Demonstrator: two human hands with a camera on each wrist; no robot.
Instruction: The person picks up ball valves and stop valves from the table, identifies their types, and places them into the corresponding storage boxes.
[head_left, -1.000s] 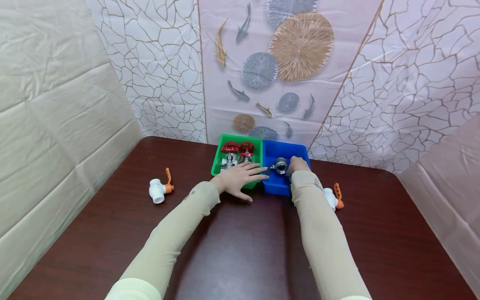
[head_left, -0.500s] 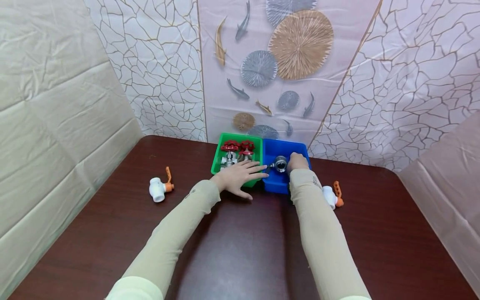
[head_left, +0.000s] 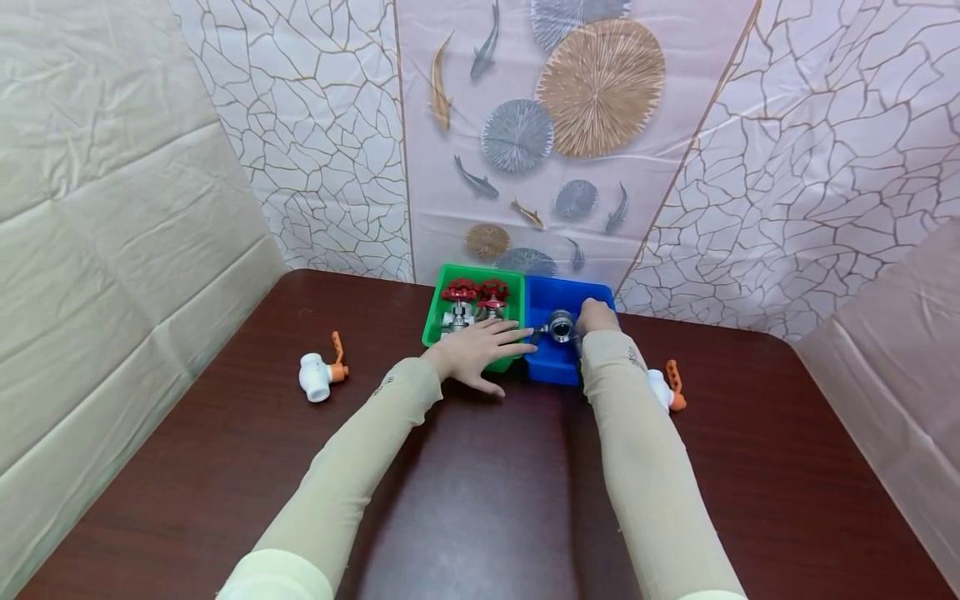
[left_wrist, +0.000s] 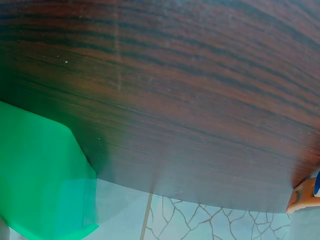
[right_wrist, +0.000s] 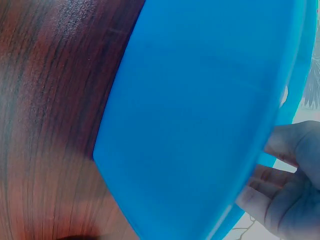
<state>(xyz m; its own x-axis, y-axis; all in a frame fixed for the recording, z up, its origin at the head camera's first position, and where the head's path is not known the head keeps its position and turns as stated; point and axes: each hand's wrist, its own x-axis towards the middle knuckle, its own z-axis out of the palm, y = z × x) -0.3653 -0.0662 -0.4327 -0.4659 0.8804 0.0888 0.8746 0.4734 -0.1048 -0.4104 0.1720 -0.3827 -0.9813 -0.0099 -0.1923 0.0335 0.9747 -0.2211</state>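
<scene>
In the head view my left hand (head_left: 476, 352) lies with fingers spread over the front of the green bin (head_left: 431, 321), its fingertips reaching the rim of the blue bin (head_left: 551, 373). Valves with red handwheels (head_left: 460, 290) stand in the green bin behind it. A metal valve (head_left: 560, 327) with a round opening lies in the blue bin. Just right of that valve, my right hand (head_left: 597, 316) reaches into the blue bin with bent fingers. In the right wrist view its fingertips pass behind the bin's rim, and I cannot tell what they hold.
White valves with orange handles lie on the dark wooden table (head_left: 465, 500): one valve (head_left: 315, 377) at the left, another valve (head_left: 660, 388) beside my right forearm, partly covered by the sleeve. A patterned cloth wall (head_left: 517, 208) rises directly behind the bins.
The whole head view has shifted up slightly. Against the bins, both hands stay in almost the same place, and the valves have not visibly moved.
</scene>
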